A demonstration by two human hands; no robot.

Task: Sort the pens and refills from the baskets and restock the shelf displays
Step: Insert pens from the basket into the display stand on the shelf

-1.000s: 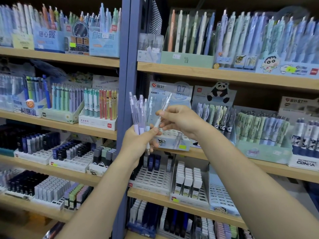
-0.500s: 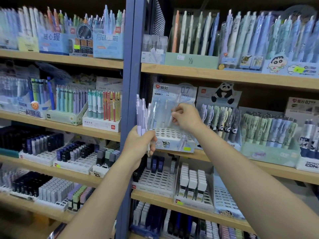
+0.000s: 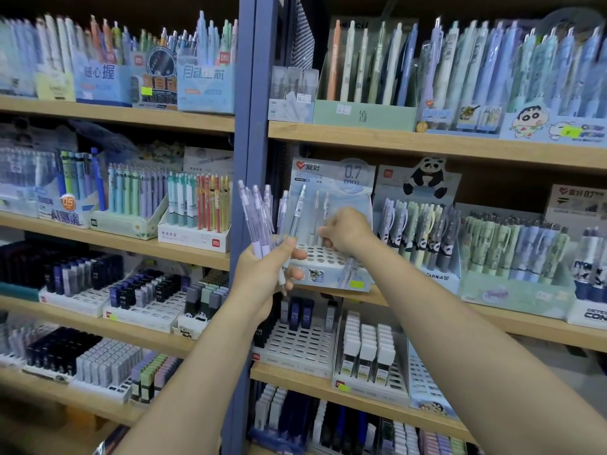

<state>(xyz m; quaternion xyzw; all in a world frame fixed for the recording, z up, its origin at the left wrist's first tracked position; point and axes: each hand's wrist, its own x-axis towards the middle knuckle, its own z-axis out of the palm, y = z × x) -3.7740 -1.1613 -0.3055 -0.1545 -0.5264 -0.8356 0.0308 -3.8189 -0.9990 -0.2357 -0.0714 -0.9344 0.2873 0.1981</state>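
My left hand (image 3: 266, 270) is shut around a fanned bunch of clear and lilac pens (image 3: 258, 211), tips down, just left of a pale blue display box (image 3: 328, 270) on the middle shelf. The box has a top of round holes and a "0.7" backing card (image 3: 331, 178). My right hand (image 3: 348, 231) reaches over the holes. Its fingers are curled at the base of a clear pen (image 3: 318, 208) standing in the back row. Another clear pen (image 3: 348, 274) leans at the box's front.
A panda pen display (image 3: 423, 231) stands right of the box. Trays of lead refill cases (image 3: 295, 336) and white cases (image 3: 368, 349) sit on the shelf below. A blue upright post (image 3: 246, 126) divides the two shelf bays, and both bays are full of pen boxes.
My right hand took one clear pen from beside the bunch across to the display box and lowered it into the back row. My left hand kept the bunch and hardly moved.
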